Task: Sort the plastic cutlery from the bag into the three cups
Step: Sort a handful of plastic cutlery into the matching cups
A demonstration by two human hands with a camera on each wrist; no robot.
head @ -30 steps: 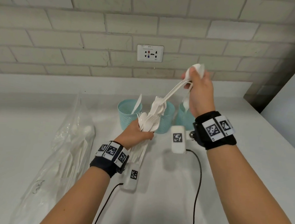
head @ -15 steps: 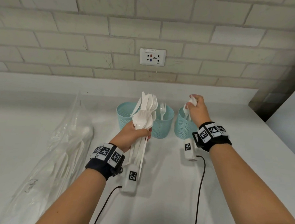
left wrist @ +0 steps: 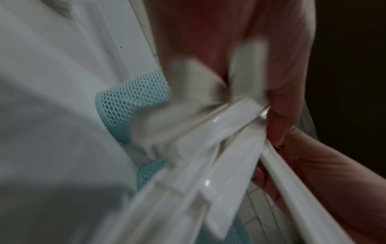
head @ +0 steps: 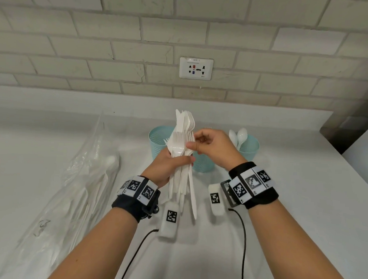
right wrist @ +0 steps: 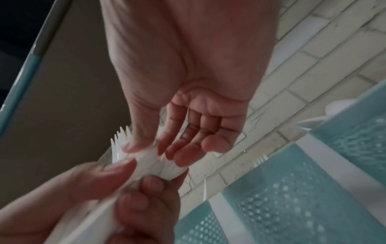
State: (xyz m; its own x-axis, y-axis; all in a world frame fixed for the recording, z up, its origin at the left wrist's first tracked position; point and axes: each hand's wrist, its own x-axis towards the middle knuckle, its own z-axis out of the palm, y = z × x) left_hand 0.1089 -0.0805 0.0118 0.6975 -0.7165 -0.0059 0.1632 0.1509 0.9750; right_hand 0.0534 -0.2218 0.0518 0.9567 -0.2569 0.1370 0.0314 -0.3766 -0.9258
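My left hand [head: 171, 163] grips a bundle of white plastic cutlery [head: 183, 160] upright in front of the cups, fork and knife heads up, handles hanging down. My right hand [head: 202, 141] has come in from the right and pinches a fork [head: 178, 142] at the front of the bundle between thumb and forefinger; the right wrist view shows the fork tines [right wrist: 121, 137] under the thumb. Three teal mesh cups stand behind: the left cup [head: 157, 139], the middle cup [head: 203, 164] mostly hidden by my hands, and the right cup [head: 250, 147] with two spoons [head: 239, 135].
The clear plastic bag [head: 71, 187] with more white cutlery lies along the left of the white counter [head: 292, 207]. A brick wall with a socket [head: 195, 68] runs behind the cups. Cables trail from both wrist units towards me.
My right hand let go of a spoon in the right cup, then moved left to the bundle and took hold of a fork. The left hand kept the bundle upright.
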